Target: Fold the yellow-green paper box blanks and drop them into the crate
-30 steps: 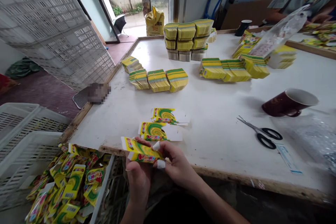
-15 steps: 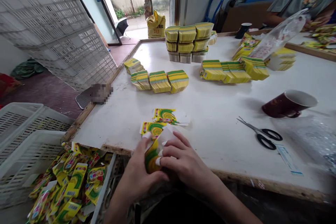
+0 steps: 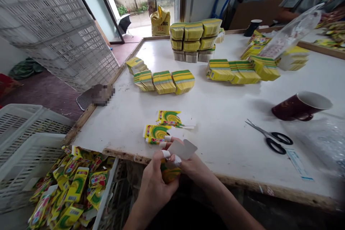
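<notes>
Between both hands, at the table's front edge, is a small yellow-and-green printed carton (image 3: 169, 174) with a pale flap standing up from it. My left hand (image 3: 155, 183) wraps round its near left side, thumb below and fingers at the top. From the right, my right hand (image 3: 190, 165) grips the carton's upper part, its fingers partly behind the flap. White covers sit on several fingertips. Just beyond the hands lie flat printed cartons (image 3: 157, 132), with another small pile (image 3: 168, 117) behind them.
Rows of bundled cartons (image 3: 164, 82) and a taller stack (image 3: 191, 41) stand farther back. On the right are scissors (image 3: 269, 138), a dark mug (image 3: 292, 107) and clear plastic. A white crate (image 3: 107, 190) of cartons is at lower left. A person (image 3: 309, 0) sits across the table.
Both hands have shifted slightly right with the carton and turned it. The pale flap now points right, and my right fingers have moved round behind it.
</notes>
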Tool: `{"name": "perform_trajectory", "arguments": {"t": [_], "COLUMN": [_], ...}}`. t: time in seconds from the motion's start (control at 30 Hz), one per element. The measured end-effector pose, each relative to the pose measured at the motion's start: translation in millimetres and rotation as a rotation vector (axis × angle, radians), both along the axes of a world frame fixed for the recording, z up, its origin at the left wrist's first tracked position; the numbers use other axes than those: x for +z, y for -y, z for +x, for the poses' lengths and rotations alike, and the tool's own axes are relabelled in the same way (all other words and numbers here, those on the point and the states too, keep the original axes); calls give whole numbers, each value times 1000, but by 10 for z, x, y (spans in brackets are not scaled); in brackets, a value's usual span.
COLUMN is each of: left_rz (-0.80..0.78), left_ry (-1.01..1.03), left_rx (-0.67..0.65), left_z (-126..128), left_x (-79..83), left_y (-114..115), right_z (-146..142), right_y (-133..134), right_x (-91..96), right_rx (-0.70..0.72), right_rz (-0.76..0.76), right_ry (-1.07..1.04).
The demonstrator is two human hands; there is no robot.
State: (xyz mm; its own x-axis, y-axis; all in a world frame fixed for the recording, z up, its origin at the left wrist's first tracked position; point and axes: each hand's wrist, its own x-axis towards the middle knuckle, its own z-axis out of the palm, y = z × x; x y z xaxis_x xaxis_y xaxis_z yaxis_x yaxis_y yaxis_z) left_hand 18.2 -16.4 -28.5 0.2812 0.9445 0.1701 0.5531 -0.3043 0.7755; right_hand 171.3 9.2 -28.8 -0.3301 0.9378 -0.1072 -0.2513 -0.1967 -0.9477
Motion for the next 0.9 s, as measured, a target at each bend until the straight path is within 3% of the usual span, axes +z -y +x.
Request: {"name": "perform_trajectory", "arguments": {"t": [0.1,0.2,0.27,0.37,0.57,0.77,0.9], "left_rz": [-83,-10,41,4,-121,-320,-315], "left_ry": [21,1,-55,-135,-199,-106,-34], "left_rx": [-6,43,127,202,108,-134,-40], "left_z": [-38,-35,-21,-45,-235,-263,-214], "left_x": [9,-77,-150,-213,-63,218,199], "left_y": [-65,-107,-102,-62,-56,-97,-96], "right_z": [3,0,13,62,194,390,289], "right_y": [45,85,85,59,-7,-73,-41], "right_x": [11,-8,-48,-122,-90,75,-18], "right_rx": [45,104,41,-39,260,384,280], "right_rz": [229,511,594,623,645,588,489], "right_ry": [132,321,389,488,723,606,428]}}
